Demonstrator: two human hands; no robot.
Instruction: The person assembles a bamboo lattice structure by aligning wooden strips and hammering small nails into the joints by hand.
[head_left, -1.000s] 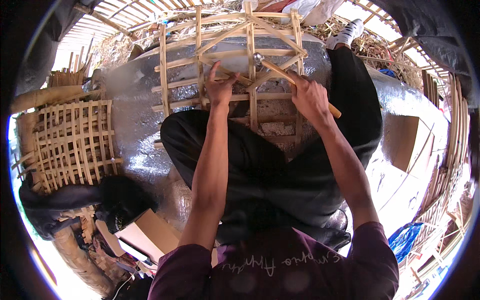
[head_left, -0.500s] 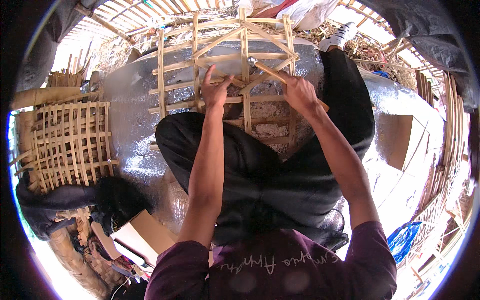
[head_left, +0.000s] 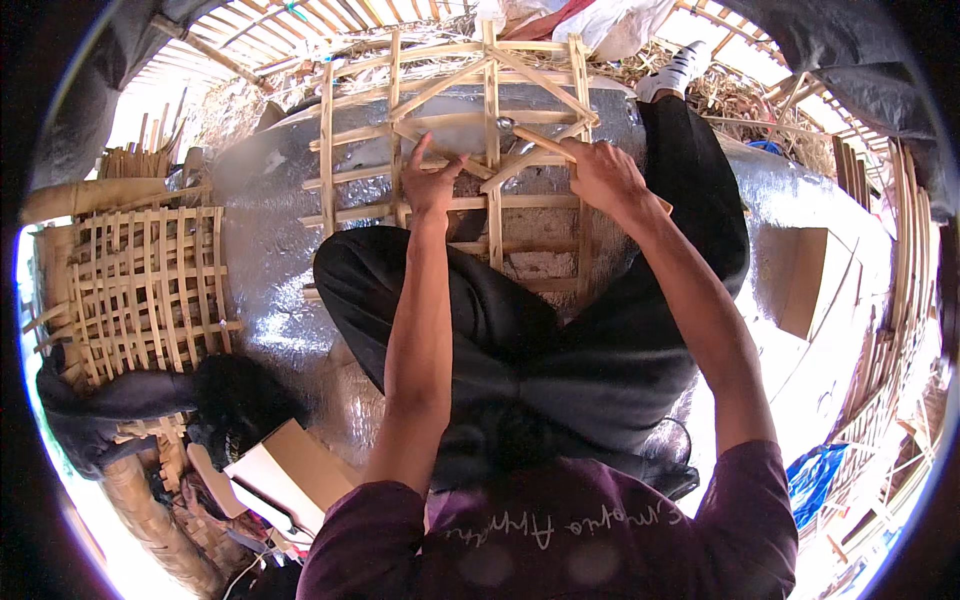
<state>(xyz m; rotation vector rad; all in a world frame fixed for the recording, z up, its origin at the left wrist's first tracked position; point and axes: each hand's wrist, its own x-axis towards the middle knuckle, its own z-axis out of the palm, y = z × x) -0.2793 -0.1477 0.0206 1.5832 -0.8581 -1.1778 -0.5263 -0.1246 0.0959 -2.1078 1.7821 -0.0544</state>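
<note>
A lattice frame of pale bamboo slats [head_left: 493, 160] lies across my bent legs, with diagonal slats forming a diamond in its upper right part. My right hand [head_left: 606, 182] is wrapped round the wooden handle of a hammer [head_left: 540, 141]. Its rounded metal head is over the upright slat in the middle of the lattice. My left hand [head_left: 430, 187] rests at the lattice, left of that slat. Its index finger and thumb are stretched apart, near a diagonal slat; the other fingers are mostly hidden.
Silvery foil sheeting [head_left: 270, 240] covers the ground around my legs. At the left lies a woven bamboo panel [head_left: 150, 290], with an open cardboard box [head_left: 300, 465] below it. Long bamboo strips [head_left: 905, 270] stand at the right, above a blue plastic sheet [head_left: 815, 480].
The hammer and my right hand have shifted slightly to the right. My left hand stays at the same place on the lattice. The whole view has moved a little.
</note>
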